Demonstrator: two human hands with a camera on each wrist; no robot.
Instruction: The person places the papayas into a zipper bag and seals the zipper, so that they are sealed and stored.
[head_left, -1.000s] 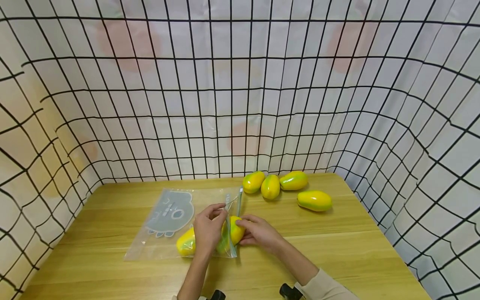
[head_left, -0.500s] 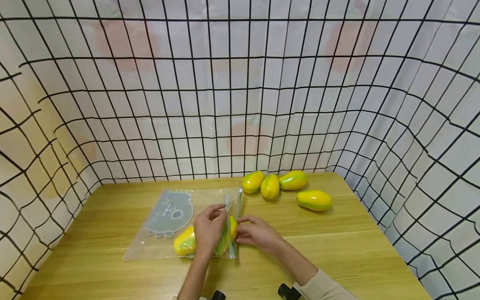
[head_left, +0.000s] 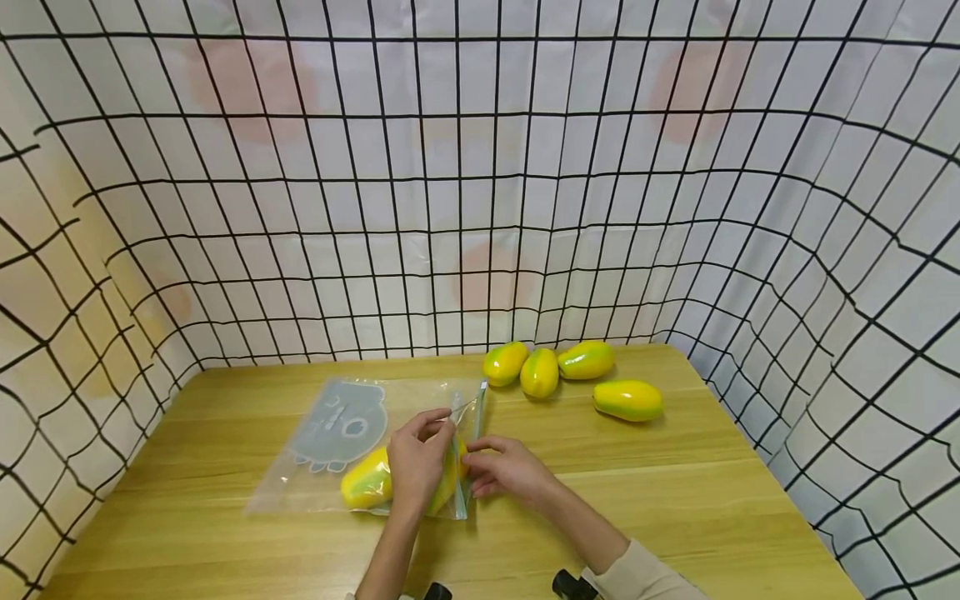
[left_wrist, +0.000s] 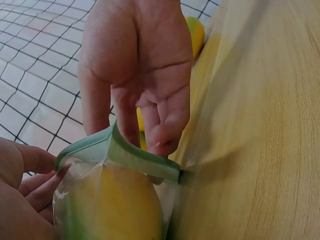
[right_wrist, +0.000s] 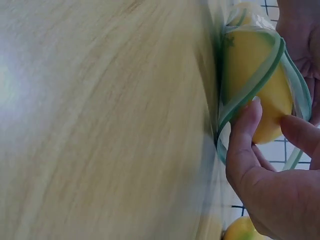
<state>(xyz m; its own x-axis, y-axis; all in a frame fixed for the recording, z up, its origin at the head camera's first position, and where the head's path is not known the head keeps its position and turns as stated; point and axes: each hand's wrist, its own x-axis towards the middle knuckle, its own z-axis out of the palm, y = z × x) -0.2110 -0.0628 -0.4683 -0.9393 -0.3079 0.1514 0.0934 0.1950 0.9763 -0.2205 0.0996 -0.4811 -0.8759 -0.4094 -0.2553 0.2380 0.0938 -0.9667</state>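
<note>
A clear zip bag (head_left: pixel 300 492) with a grey animal print lies on the table. My left hand (head_left: pixel 416 462) pinches the bag near its green zip edge (left_wrist: pixel 142 160), keeping the mouth parted. One yellow-green papaya (head_left: pixel 366 482) is inside, partly hidden by the left hand. A second papaya (right_wrist: pixel 252 70) is mostly inside the mouth, its yellow end poking out past the zip strip. At that end my right hand (head_left: pixel 513 471) holds the fruit, a finger and thumb on either side of its tip in the right wrist view.
Several more papayas lie at the back right: three grouped together, including this one (head_left: pixel 540 373), and another (head_left: pixel 628 401) nearer the right. Wall cloth with a black grid (head_left: pixel 480 208) closes in the wooden table (head_left: pixel 637 500) at the back and sides.
The right hand has moved slightly left, and the second papaya has slid deeper into the bag. The papaya inside has shifted a little left. The left hand has stayed put.
</note>
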